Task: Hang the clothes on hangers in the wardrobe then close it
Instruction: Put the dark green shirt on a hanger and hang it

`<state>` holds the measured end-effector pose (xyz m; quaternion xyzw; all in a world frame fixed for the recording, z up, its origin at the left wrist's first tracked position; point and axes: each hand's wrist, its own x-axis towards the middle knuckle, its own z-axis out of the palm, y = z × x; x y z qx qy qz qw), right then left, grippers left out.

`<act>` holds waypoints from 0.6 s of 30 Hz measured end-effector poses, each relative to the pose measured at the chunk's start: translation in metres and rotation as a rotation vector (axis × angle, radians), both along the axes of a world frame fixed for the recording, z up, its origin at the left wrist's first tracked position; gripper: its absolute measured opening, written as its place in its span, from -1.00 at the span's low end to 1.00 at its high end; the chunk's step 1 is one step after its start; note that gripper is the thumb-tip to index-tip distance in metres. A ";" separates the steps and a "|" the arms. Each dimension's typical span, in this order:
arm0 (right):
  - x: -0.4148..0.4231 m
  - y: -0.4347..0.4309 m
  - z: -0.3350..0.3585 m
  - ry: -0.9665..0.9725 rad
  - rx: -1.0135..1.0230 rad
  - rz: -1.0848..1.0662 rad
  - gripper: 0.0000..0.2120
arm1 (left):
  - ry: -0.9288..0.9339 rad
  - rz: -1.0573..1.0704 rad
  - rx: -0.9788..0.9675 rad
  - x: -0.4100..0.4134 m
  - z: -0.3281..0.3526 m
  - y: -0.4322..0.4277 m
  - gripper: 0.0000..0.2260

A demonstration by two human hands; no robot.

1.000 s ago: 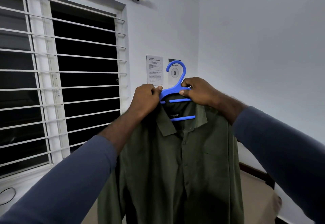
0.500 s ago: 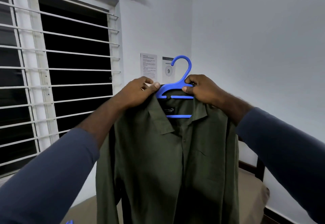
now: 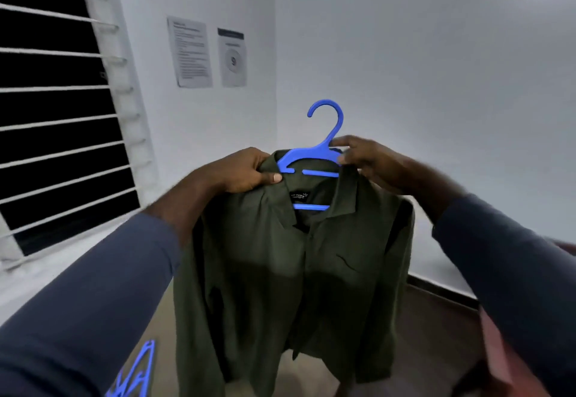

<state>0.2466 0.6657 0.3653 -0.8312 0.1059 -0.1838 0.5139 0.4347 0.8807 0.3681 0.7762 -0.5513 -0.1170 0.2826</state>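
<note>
- Now, from the head view: our left grip pinches the shirt at its collar. Our right grip is clamped on the blue hanger below its hook. The shirt hangs on it in mid-air, and no wardrobe is in view.
- We judge the risk to be that the collar-side shoulder may not be fully seated, so a quick swing could slide it off.

Domestic room, looks like a bedroom. Barred window, dark outside. Right of it, two printed sheets on a bare white wall; dark skirting lower right. Shirt on a blue hanger, right of window.
</note>
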 end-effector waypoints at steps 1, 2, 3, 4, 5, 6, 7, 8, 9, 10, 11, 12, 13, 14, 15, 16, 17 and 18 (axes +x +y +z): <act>-0.017 -0.009 -0.010 0.090 -0.025 -0.007 -0.61 | -0.006 -0.031 0.013 -0.007 -0.006 -0.004 -0.90; -0.036 -0.018 -0.023 0.166 -0.079 -0.048 -0.66 | -0.001 -0.063 0.030 -0.017 -0.012 -0.009 -0.87; -0.050 -0.024 -0.037 0.206 -0.138 -0.110 -0.73 | 0.012 -0.087 0.050 -0.026 -0.018 -0.014 -0.87; -0.066 -0.028 -0.052 0.213 -0.175 -0.159 -0.79 | 0.019 -0.107 0.087 -0.038 -0.023 -0.021 -0.87; -0.079 -0.029 -0.068 0.210 -0.210 -0.191 -0.84 | 0.016 -0.123 0.131 -0.050 -0.029 -0.029 -0.86; -0.090 -0.026 -0.081 0.208 -0.237 -0.202 -0.88 | 0.002 -0.138 0.173 -0.061 -0.033 -0.036 -0.83; -0.106 -0.021 -0.094 0.210 -0.256 -0.224 -0.89 | -0.014 -0.160 0.215 -0.077 -0.040 -0.045 -0.79; -0.120 -0.017 -0.105 0.203 -0.268 -0.243 -0.88 | -0.029 -0.179 0.244 -0.092 -0.046 -0.051 -0.75; -0.141 -0.013 -0.117 0.189 -0.265 -0.285 -0.89 | -0.042 -0.201 0.262 -0.112 -0.052 -0.059 -0.74; -0.163 -0.007 -0.127 0.169 -0.250 -0.326 -0.93 | -0.051 -0.219 0.270 -0.130 -0.058 -0.065 -0.75; -0.183 -0.003 -0.135 0.146 -0.241 -0.361 -0.98 | -0.057 -0.235 0.269 -0.147 -0.062 -0.070 -0.76; -0.209 0.004 -0.143 0.119 -0.235 -0.407 -0.96 | -0.062 -0.269 0.266 -0.171 -0.068 -0.075 -0.76; -0.232 0.011 -0.149 0.100 -0.229 -0.442 -0.96 | -0.076 -0.307 0.249 -0.192 -0.073 -0.080 -0.75; -0.260 0.020 -0.155 0.089 -0.211 -0.478 -0.97 | -0.101 -0.352 0.238 -0.220 -0.080 -0.086 -0.73; -0.286 0.029 -0.161 0.080 -0.206 -0.508 -0.98 | -0.136 -0.389 0.225 -0.246 -0.088 -0.091 -0.72; -0.308 0.036 -0.166 0.076 -0.204 -0.533 -0.97 | -0.176 -0.425 0.213 -0.272 -0.093 -0.095 -0.72; -0.339 0.046 -0.173 0.077 -0.189 -0.579 -0.96 | -0.209 -0.460 0.208 -0.305 -0.102 -0.099 -0.72; -0.365 0.054 -0.180 0.090 -0.177 -0.632 -0.94 | -0.227 -0.491 0.192 -0.334 -0.110 -0.100 -0.73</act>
